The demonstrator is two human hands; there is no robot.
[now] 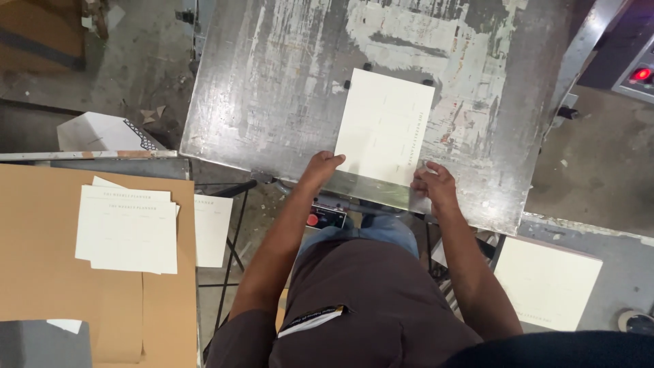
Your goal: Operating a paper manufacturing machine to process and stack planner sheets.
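— Where's the sheet sitting?

— The cream sheet lies flat on the worn metal plate, its far edge up against the small black stops. My left hand touches its near left corner, fingers curled down onto the edge; my right hand rests at the near right corner, fingers bent and pressing on the plate's front lip. Neither is clamped around it, more a flat press

— How would you do it well?

— I'd judge the sheet should be pushed square into those stops, both corners with even pressure, so it doesn't skew. Light fingertips, no creasing

— What's around the plate?

— Just below its front edge, a box with a red button. Left of the plate, a brown board with a loose stack of printed sheets; one more sheet hangs off its edge. Right of the plate and lower, another cream stack. Beyond the plate's right corner, a red lamp glows on a panel
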